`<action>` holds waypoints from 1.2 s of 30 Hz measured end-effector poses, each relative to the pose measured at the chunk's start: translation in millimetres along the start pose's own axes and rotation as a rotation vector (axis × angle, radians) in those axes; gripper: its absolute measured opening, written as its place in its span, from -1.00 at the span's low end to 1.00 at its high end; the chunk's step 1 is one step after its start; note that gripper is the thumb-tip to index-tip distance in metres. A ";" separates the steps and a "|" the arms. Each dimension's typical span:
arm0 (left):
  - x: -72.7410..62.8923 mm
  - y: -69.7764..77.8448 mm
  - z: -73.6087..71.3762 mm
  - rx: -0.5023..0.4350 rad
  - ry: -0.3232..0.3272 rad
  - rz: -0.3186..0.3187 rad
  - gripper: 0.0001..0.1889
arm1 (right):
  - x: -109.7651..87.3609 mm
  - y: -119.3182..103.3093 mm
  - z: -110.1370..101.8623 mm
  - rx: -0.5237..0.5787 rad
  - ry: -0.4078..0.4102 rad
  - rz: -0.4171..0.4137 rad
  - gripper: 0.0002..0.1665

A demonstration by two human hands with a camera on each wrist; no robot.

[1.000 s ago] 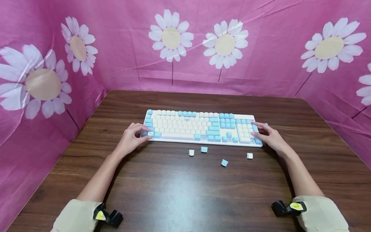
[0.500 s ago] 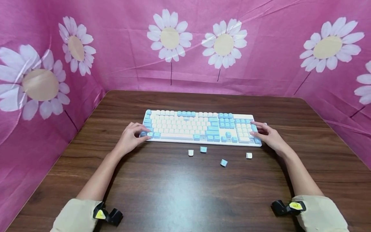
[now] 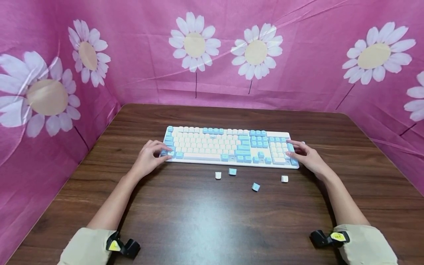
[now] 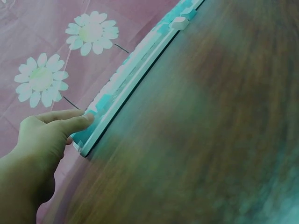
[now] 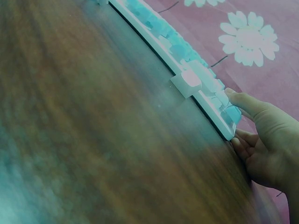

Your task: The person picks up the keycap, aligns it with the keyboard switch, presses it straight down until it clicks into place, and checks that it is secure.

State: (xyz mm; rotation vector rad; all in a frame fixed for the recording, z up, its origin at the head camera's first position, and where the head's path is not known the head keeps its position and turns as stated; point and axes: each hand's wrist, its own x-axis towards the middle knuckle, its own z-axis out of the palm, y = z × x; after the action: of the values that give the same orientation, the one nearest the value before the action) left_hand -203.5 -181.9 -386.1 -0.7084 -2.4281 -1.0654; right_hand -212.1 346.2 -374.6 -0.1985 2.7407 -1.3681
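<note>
A white keyboard (image 3: pixel 205 145) with white and light blue keys lies across the wooden table. At its left end my left hand (image 3: pixel 153 155) grips the frame; in the left wrist view the thumb (image 4: pixel 83 122) lies over the corner keys. My right hand (image 3: pixel 308 156) holds the opposite end, the thumb on the number pad side and other fingers round the edge, some tucked low by the corner in the right wrist view. Small darker gaps show among the bottom-row keys. Loose keycaps lie in front: a white one (image 3: pixel 218 175), a blue one (image 3: pixel 232 172), a tilted blue one (image 3: pixel 255 187) and another white one (image 3: pixel 284 179).
The brown wooden table (image 3: pixel 205 221) reaches from the near side to a pink curtain (image 3: pixel 225 88) with daisies, which hangs along the back and sides. Black cameras, such as the right one (image 3: pixel 319 238), are strapped over both sleeves.
</note>
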 end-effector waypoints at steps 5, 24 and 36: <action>-0.1 -0.2 0.2 0.001 0.005 0.002 -0.77 | -0.4 -0.8 -0.6 -0.005 -0.004 0.008 -0.26; 1.2 2.5 2.1 -0.009 0.003 -0.023 -0.78 | -1.5 -0.8 -1.1 -0.013 0.003 0.008 -0.27; 0.6 2.5 2.4 0.021 0.005 -0.031 -0.78 | -1.1 -0.6 0.0 0.003 0.004 -0.004 -0.28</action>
State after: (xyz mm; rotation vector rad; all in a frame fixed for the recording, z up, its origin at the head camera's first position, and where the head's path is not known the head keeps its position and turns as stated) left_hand -202.9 -178.4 -385.8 -0.6627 -2.4501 -1.0502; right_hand -210.9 346.0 -374.1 -0.2015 2.7430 -1.3752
